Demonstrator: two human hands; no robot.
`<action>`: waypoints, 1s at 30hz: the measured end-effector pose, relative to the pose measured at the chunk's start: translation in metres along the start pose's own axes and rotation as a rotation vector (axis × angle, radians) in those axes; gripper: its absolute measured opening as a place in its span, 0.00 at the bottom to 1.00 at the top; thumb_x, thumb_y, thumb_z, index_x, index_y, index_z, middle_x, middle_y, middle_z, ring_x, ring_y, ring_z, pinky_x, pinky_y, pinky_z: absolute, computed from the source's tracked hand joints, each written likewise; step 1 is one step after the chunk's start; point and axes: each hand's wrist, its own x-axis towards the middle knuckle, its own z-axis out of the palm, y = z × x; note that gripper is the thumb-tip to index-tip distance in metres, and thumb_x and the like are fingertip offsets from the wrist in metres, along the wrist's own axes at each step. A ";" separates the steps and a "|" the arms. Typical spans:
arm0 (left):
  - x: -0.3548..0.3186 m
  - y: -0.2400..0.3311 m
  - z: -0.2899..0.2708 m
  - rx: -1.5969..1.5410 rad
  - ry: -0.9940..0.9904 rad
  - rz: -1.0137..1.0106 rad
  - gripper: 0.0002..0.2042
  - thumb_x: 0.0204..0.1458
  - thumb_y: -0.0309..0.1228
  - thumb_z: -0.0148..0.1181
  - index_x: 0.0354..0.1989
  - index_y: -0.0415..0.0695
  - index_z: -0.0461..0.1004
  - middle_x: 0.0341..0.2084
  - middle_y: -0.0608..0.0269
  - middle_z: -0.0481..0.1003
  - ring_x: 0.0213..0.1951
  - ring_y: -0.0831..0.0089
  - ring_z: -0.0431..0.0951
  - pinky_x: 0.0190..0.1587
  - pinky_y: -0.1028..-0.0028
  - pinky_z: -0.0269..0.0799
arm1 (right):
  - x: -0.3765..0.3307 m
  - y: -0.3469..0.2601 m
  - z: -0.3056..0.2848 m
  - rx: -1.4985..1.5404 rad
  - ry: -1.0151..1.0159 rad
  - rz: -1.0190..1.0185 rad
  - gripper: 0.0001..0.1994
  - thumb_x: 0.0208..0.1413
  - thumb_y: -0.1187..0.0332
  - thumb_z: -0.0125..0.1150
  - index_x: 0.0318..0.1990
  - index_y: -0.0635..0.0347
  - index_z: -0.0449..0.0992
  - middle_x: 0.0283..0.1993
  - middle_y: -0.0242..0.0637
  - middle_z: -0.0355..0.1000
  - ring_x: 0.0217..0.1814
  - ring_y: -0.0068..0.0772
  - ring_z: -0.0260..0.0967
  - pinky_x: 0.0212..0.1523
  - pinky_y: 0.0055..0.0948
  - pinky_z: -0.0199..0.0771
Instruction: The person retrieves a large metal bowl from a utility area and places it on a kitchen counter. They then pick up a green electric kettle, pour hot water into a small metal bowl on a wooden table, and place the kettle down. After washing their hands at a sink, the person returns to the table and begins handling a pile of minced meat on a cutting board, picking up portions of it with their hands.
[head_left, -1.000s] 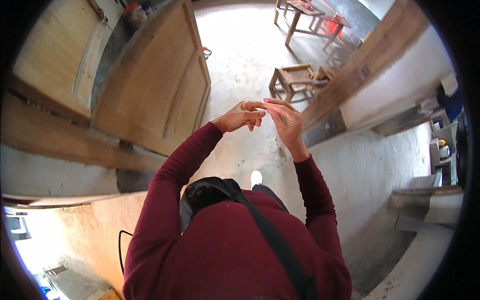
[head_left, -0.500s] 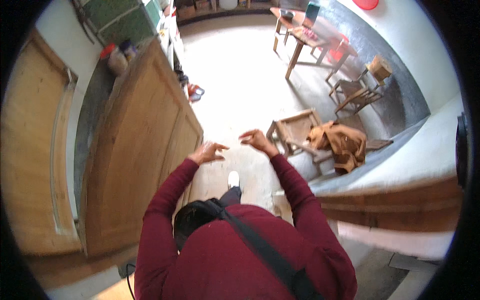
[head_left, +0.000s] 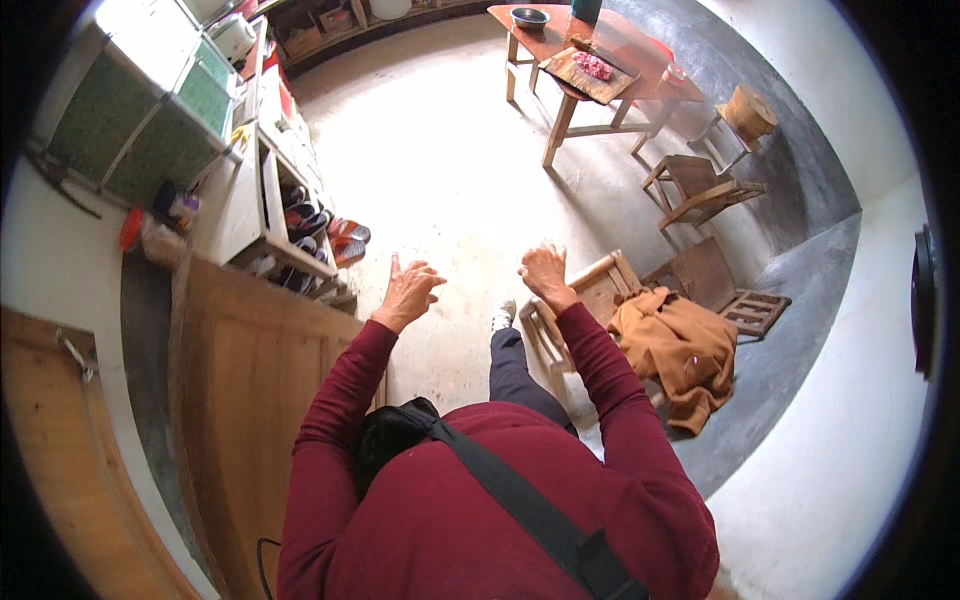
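Observation:
My left hand (head_left: 408, 291) is raised in front of me with its fingers spread, holding nothing, just past the edge of an open wooden door (head_left: 260, 400). My right hand (head_left: 545, 272) hangs in the air with fingers loosely curled and empty, above a low wooden chair (head_left: 600, 290) that carries an orange-brown jacket (head_left: 680, 345). Both arms wear dark red sleeves. One leg in dark trousers with a light shoe (head_left: 503, 316) steps forward over the pale concrete floor.
A shoe rack (head_left: 300, 235) with several shoes stands at the left beside a green-panelled cabinet (head_left: 150, 130). A wooden table (head_left: 590, 60) with a cutting board and a bowl is at the far side, with wooden chairs (head_left: 700, 185) near it. A grey wall runs along the right.
My hands were together in front of me a second ago; now they are apart and open. The view has swung from the doorway into the room, and the table and chairs have come nearer.

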 end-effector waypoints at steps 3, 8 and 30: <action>0.081 -0.026 -0.011 -0.235 0.123 -0.082 0.14 0.37 0.21 0.63 0.37 0.45 0.75 0.29 0.58 0.73 0.30 0.68 0.73 0.36 0.73 0.71 | 0.052 0.053 -0.004 1.170 -0.106 0.343 0.10 0.45 0.72 0.60 0.36 0.66 0.76 0.31 0.37 0.75 0.33 0.27 0.73 0.36 0.24 0.73; 0.228 -0.072 -0.042 -0.202 0.056 -0.088 0.09 0.41 0.23 0.61 0.34 0.45 0.77 0.27 0.58 0.74 0.27 0.70 0.74 0.30 0.73 0.70 | 0.154 0.142 -0.026 0.485 0.142 0.269 0.11 0.41 0.69 0.62 0.33 0.66 0.77 0.31 0.40 0.75 0.32 0.26 0.72 0.35 0.24 0.71; 0.718 -0.189 -0.052 -0.376 -0.433 0.190 0.13 0.49 0.27 0.55 0.44 0.42 0.73 0.36 0.54 0.76 0.40 0.68 0.76 0.43 0.71 0.71 | 0.495 0.391 -0.130 0.251 0.683 0.662 0.19 0.38 0.70 0.64 0.41 0.66 0.73 0.35 0.44 0.74 0.36 0.33 0.72 0.39 0.27 0.71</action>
